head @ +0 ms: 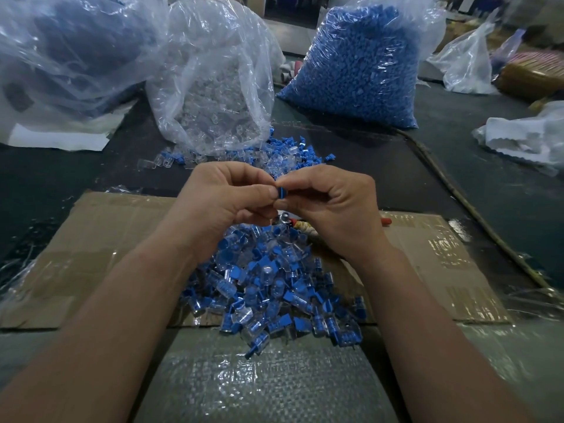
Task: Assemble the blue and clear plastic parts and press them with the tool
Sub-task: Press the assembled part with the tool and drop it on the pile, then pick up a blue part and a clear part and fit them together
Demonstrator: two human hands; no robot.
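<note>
Blue plastic part (282, 192) is being pinched between left hand (225, 196) and right hand (332, 206), both hovering above the pile of assembled pieces (274, 285).

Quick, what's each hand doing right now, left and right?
Left hand: fingers curled, pinching the small blue part from its left side.
Right hand: fingers curled, pinching the same blue part from its right side.

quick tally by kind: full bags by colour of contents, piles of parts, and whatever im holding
bag of clear parts: 1
bag of blue parts: 1
bag of dark bluish contents, blurred: 1
pile of blue-and-clear parts on the cardboard: 1
loose pile at the clear bag's mouth: 1
held blue part: 1
total: 6
</note>
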